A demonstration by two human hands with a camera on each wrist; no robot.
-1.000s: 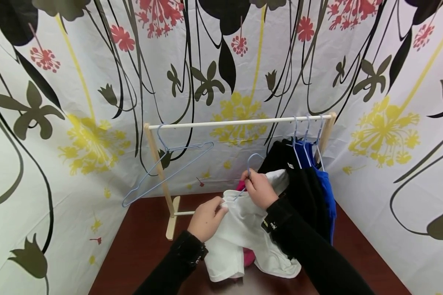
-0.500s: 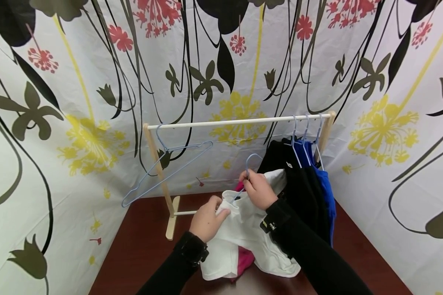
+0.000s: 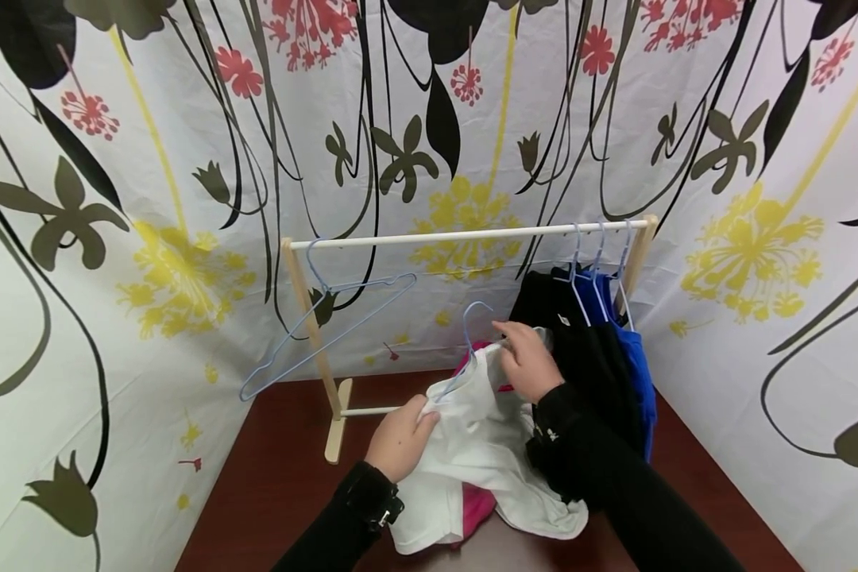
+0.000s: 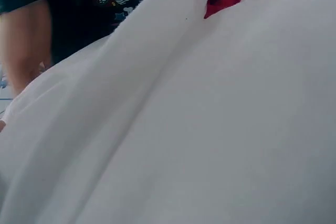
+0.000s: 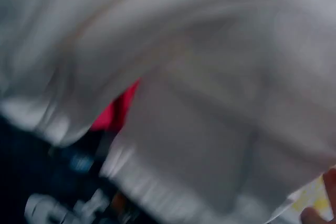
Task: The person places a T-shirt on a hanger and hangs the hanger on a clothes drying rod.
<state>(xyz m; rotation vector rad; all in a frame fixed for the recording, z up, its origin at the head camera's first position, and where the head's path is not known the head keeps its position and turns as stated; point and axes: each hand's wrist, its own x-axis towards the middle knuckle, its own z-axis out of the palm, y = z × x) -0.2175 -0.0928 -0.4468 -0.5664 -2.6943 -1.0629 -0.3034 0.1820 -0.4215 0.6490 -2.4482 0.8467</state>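
A white shirt (image 3: pixel 472 445) lies bunched in front of the rack, with a light blue wire hanger (image 3: pixel 466 326) partly inside it and the hook sticking up. My left hand (image 3: pixel 403 435) pinches the shirt's upper left edge at the hanger's arm. My right hand (image 3: pixel 529 361) is over the shirt's upper right part, fingers extended and off the hook. White cloth (image 4: pixel 210 119) fills most of the left wrist view. In the right wrist view, blurred shirt cloth (image 5: pixel 199 140) hangs with fingers (image 5: pixel 312 216) at the lower right edge.
A rack with a white rail (image 3: pixel 436 237) stands behind. An unused blue hanger (image 3: pixel 329 338) hangs at its left; black clothes (image 3: pixel 579 349) and a blue garment (image 3: pixel 636 365) hang at its right. A pink cloth (image 3: pixel 477 508) lies under the shirt on the dark red table (image 3: pixel 257 477).
My right hand has let go of the hanger's hook and moved right over the shirt. The hanger has shifted slightly left, and my left hand keeps hold of the shirt's edge.
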